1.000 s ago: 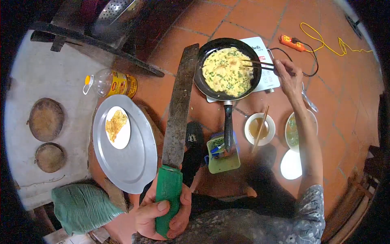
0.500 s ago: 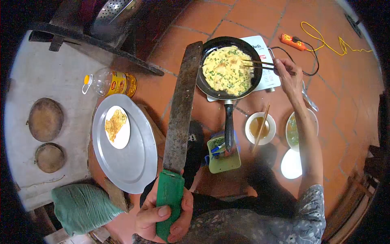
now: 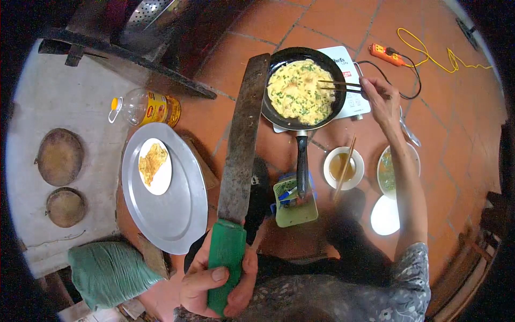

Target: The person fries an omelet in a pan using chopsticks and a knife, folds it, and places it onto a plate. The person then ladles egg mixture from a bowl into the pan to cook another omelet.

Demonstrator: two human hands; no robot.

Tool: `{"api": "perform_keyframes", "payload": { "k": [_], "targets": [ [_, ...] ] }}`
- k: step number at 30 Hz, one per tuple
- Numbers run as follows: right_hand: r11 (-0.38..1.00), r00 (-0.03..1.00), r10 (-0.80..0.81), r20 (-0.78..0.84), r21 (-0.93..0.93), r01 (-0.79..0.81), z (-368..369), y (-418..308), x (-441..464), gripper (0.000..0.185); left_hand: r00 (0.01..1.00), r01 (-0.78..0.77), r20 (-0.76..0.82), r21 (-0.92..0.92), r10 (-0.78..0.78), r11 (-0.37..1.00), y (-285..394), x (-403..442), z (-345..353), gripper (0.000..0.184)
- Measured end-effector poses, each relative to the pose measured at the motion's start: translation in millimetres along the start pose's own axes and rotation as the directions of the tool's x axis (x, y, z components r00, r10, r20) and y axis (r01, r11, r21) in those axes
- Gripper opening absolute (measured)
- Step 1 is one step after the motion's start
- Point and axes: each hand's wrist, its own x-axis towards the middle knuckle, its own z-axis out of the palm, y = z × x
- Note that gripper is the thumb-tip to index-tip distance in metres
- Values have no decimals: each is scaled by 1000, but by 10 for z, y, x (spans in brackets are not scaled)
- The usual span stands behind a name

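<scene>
Omelette (image 3: 300, 91): held in the black pan (image 3: 300, 53), upper centre of the frame; judged light, soft and easily torn, perhaps slippery underneath, best supported broadly from below at its edge.
Pan handle (image 3: 302, 163): pointed down the frame; likely stiff, the sound place for the pan to be gripped.
Right hand (image 3: 383, 102): reached up from lower right, chopsticks (image 3: 346, 83) pinched in thumb and fingers, tips at the omelette's right part.
Left hand (image 3: 198, 282): lower centre, closed round the green grip (image 3: 226, 263) of a long-bladed tool (image 3: 241, 139), blade raised nearly upright in view.
</scene>
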Motion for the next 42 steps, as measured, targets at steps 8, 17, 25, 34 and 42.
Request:
{"api": "perform_keyframes", "payload": {
  "k": [8,17,25,34,42],
  "targets": [
    [989,952,146,270,-11,-149,-159,-511,-227,19,982,-82,-157,138,104,987,-77,189,67,40],
    [988,897,-86,434,-79,133,-161,-407,-324,17,979,-24,-193,220,67,975,-185,414,-62,36],
    [950,908,-259,331,-82,301,-127,-57,-808,16,969,23,-241,264,44,964,-299,600,-163,38],
    [873,843,-458,284,-36,486,-119,278,-1031,14,960,174,-263,273,-100,946,-529,1052,-381,31],
    [975,973,-216,86,72,210,-114,512,-956,11,948,196,-300,290,-106,937,-779,1629,-506,29]
  ]
}}
